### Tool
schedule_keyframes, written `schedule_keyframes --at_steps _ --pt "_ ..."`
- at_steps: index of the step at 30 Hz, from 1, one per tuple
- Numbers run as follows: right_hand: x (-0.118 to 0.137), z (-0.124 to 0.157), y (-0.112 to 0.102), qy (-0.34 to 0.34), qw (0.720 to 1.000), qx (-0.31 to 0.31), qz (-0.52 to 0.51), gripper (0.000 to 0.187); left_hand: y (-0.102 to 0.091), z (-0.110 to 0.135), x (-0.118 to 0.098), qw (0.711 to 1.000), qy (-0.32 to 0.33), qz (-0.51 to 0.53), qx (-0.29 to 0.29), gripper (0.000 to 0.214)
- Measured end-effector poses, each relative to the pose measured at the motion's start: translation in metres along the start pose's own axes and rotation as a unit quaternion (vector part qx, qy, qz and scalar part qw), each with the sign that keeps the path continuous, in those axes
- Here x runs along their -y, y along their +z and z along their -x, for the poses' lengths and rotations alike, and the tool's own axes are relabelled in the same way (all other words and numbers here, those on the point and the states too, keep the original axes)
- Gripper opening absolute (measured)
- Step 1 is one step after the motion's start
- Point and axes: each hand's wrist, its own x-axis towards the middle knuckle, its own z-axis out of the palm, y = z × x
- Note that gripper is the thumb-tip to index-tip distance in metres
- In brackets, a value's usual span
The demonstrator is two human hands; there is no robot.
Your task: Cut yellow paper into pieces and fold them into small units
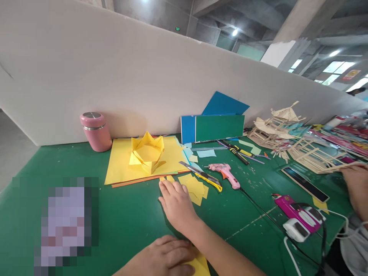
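Observation:
My left hand (161, 256) is at the bottom of the head view, its fingers closed over a sheet of yellow paper (202, 264) partly hidden beneath the hand and right forearm. My right hand (178, 205) reaches forward, fingers extended and low over the table, the fingertips at small yellow paper strips (170, 178). Just right of those fingers lie several small yellow paper pieces (195, 188). Beyond them rests a yellow utility knife (205, 177) with its blade out. A folded yellow paper form with pointed corners (147, 153) stands on stacked coloured paper (117, 161).
A pink glue gun (225, 172) trails a black cord to a magenta power strip (299, 212). A pink flask (96, 132) stands back left, a blurred patch (66, 226) nearer. Green and blue boards (220, 128), wooden stick models (310, 153) and another person's hand (356, 180) are rightward.

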Motion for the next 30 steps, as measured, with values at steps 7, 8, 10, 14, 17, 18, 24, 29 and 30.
schedule_keyframes --at_steps 7,8,10,14,17,18,24,29,30 --pt "-0.021 0.017 -0.035 0.005 0.973 -0.077 -0.219 0.024 0.011 0.012 0.007 0.997 -0.073 -0.004 0.002 0.039" --pt "-0.026 0.022 -0.037 -0.002 0.961 -0.085 -0.263 0.024 0.009 0.013 0.007 0.997 -0.082 0.005 -0.003 0.040" --pt "-0.037 0.031 -0.038 -0.002 0.942 -0.089 -0.324 0.024 0.011 0.014 0.007 0.994 -0.104 0.003 -0.022 0.041" --pt "-0.053 0.036 -0.028 -0.006 0.932 -0.141 -0.335 0.025 0.030 0.014 0.004 0.984 -0.131 -0.082 -0.091 0.043" --pt "-0.055 0.033 -0.024 -0.004 0.927 -0.177 -0.332 0.025 0.042 0.010 -0.001 0.975 -0.092 -0.164 -0.115 0.046" --pt "-0.054 0.032 -0.024 -0.006 0.926 -0.180 -0.333 0.025 0.043 0.008 -0.003 0.973 -0.083 -0.191 -0.096 0.046" --pt "-0.045 0.033 -0.024 -0.038 0.928 -0.153 -0.337 0.027 0.033 0.007 0.001 0.980 -0.106 -0.157 -0.054 0.048" --pt "-0.047 0.035 -0.020 -0.038 0.928 -0.106 -0.354 0.025 0.007 0.013 0.010 0.971 -0.215 -0.077 -0.069 0.054" --pt "-0.048 0.036 -0.020 -0.041 0.928 -0.096 -0.359 0.025 0.001 0.013 0.010 0.970 -0.224 -0.068 -0.060 0.052"
